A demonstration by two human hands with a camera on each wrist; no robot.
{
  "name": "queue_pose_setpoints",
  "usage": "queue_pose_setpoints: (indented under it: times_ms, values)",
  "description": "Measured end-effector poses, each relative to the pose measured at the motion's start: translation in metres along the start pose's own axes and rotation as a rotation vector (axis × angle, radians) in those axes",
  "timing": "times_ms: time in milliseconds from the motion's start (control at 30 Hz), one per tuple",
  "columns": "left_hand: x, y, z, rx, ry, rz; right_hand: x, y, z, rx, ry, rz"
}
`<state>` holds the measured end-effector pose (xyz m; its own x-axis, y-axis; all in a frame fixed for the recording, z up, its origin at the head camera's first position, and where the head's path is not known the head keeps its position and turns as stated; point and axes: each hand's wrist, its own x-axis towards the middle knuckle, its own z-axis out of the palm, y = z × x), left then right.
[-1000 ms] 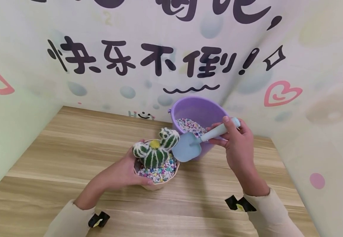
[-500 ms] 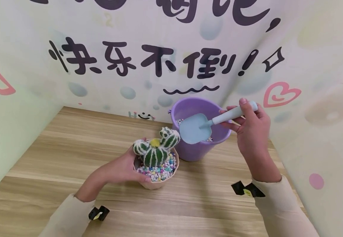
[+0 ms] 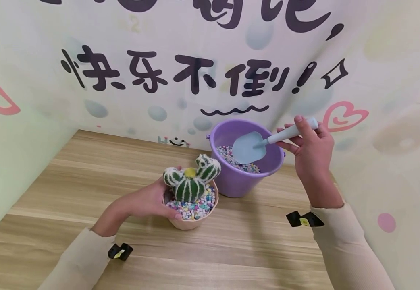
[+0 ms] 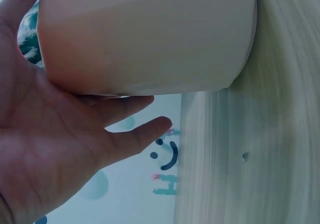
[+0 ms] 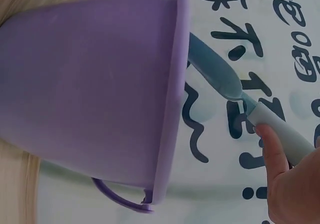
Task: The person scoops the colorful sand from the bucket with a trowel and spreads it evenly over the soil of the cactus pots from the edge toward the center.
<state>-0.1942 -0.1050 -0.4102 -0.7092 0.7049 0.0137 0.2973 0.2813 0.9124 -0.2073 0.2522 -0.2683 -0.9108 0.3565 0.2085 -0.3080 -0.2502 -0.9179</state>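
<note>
My left hand (image 3: pixel 146 200) grips a pale pink flowerpot (image 3: pixel 189 224) from its left side, the thumb over the near rim. The pot stands on the wooden table and holds a green and white knitted cactus (image 3: pixel 189 191) with a yellow top, set in multicoloured pebbles (image 3: pixel 200 209). In the left wrist view two fingertips (image 4: pixel 162 124) show past the pot's wall. With its fingers round the pale handle, my right hand (image 3: pixel 313 153) holds a light blue hand trowel (image 3: pixel 248 149) tilted over a purple bucket (image 3: pixel 233 183). No pebbles show on the trowel's blade.
More small pebbles (image 3: pixel 227 154) lie inside the bucket, which stands just behind and right of the pot. A printed wall sheet (image 3: pixel 152 129) rises close behind the bucket. Bare wooden tabletop (image 3: pixel 213 257) spreads in front and to the left.
My right hand has drawn the trowel away from the pot, up and to the right, and it is now over the bucket. The left hand keeps its grip on the pot.
</note>
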Motion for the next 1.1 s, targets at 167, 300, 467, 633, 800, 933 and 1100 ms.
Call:
queue_pose_setpoints:
  times_ms: [167,300,467,633,800,933,1100]
  values:
    - [0.000,0.001,0.000,0.006,-0.006,-0.008,0.009,0.007,-0.002,-0.051,0.046,-0.030]
    - [-0.003,0.005,0.002,0.052,0.030,0.002,0.017,0.016,-0.002,-0.146,0.070,-0.089]
    - [-0.011,0.012,0.008,0.172,0.104,-0.029,0.023,0.029,0.000,-0.354,0.068,-0.200]
    - [-0.018,0.018,0.016,0.265,0.155,-0.105,0.028,0.039,0.004,-0.639,0.057,-0.264]
    - [-0.018,0.025,0.028,0.281,0.236,-0.137,0.034,0.047,0.006,-0.762,0.021,-0.268]
    - [-0.014,0.030,0.040,0.327,0.331,-0.228,0.039,0.054,0.007,-0.827,-0.009,-0.263]
    - [-0.011,0.030,0.048,0.366,0.384,-0.279,0.045,0.063,0.007,-0.887,-0.035,-0.237]
